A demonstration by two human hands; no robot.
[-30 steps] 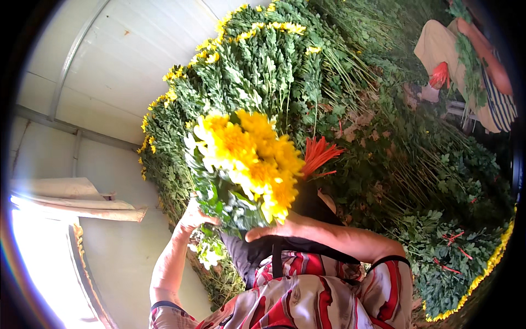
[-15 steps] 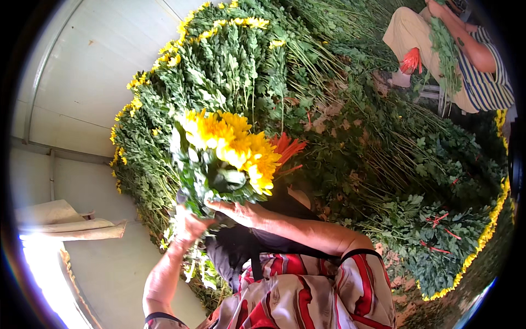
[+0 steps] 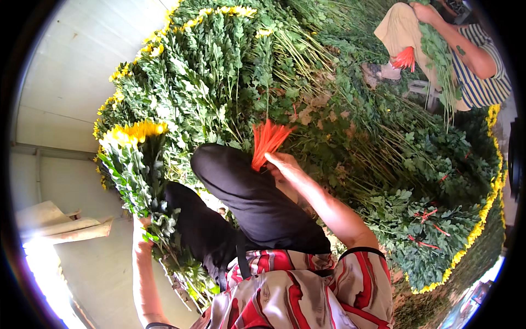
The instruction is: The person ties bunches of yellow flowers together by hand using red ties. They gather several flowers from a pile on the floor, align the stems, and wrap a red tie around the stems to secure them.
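My left hand (image 3: 142, 229) is closed around the stems of a bunch of yellow flowers (image 3: 133, 164) with green leaves, held upright at my left side. My right hand (image 3: 283, 166) rests above my black-trousered knee (image 3: 241, 189). Its fingers pinch the base of a bundle of orange strips (image 3: 268, 140), which fans out upward. The bunch and the strips are well apart.
A big heap of cut yellow-flowered stems (image 3: 230, 71) covers the ground ahead, and tied bunches (image 3: 433, 230) lie at the right. Another person in a striped shirt (image 3: 482, 66) sits at the far right holding green stems and orange strips (image 3: 405, 57). A pale wall (image 3: 60, 93) stands at the left.
The flower bunch has swung from in front of me to my left side. My right hand has let go of it and moved to the orange strips at my knee.
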